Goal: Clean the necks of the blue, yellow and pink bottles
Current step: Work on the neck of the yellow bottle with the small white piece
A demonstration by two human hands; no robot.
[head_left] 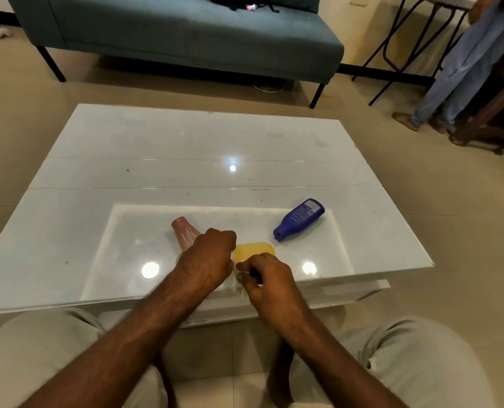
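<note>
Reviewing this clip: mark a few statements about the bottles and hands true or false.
1. The blue bottle stands upright. False: the blue bottle lies on its side on the table.
2. The pink bottle lies left of the yellow bottle. True: the pink bottle is partly behind the left hand, and the yellow bottle is to its right.
3. The right hand holds the blue bottle. False: the right hand is at the yellow bottle, pinching some whitish material.
4. The left hand's fingers are curled beside the yellow bottle. True; it appears to grip it.
</note>
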